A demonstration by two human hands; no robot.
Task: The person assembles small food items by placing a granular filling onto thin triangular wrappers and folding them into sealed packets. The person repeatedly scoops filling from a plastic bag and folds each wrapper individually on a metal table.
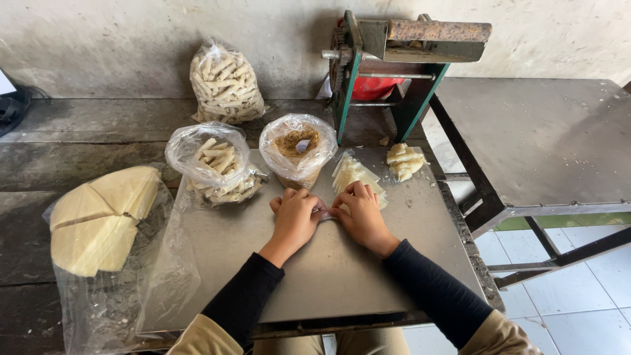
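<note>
Bags crowd ahead — metal tray near the arms lies open.

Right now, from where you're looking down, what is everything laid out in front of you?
metal worktop: one, grey, under both hands
open bag of rolled pastry sticks: one, pale, left of centre
tied bag of rolled sticks: one, pale, by the wall
bag of brown filling: one, centre
wrapper stack: one, cream, beside the right hand
wedge-shaped sheets on plastic: four, cream, far left
green-framed machine: one, rear
steel table: one, right
left hand: on a small roll
right hand: on the same roll
</note>
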